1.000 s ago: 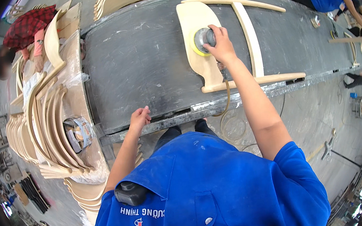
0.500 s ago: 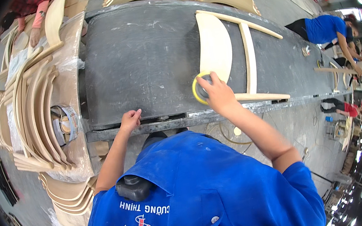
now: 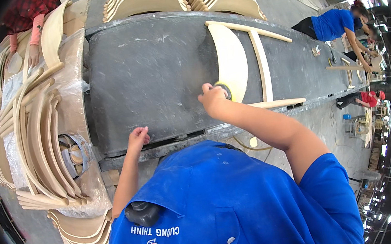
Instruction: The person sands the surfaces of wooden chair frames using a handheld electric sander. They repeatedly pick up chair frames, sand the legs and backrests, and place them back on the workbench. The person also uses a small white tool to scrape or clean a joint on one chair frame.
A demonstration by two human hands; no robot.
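A pale wooden chair-back frame lies on the dark worktable (image 3: 150, 69), with a broad curved panel (image 3: 232, 56), a narrower crossbar (image 3: 262, 65) and two round posts. My right hand (image 3: 213, 99) grips a round, yellow-rimmed sanding pad (image 3: 228, 88) against the near end of the panel. Its fingers wrap over the pad and hide part of it. Well to the left, my left hand (image 3: 138, 139) hovers by the table's near edge, touching no wood. Those fingers are loosely curled and a little apart, with nothing seen between them.
Stacked curved chair parts (image 3: 47, 145) and a strapped roll (image 3: 76, 153) fill a plastic-covered surface at left. More chair-back stacks (image 3: 146, 1) stand beyond the table. A co-worker's hands (image 3: 33, 54) handle parts at far left; another person in blue (image 3: 335, 24) leans over the table's right end.
My right hand and the sanding pad have shifted from the panel's near left corner onto its near end, the wrist turning. My left hand's fingers have loosened slightly. The whole view has shifted.
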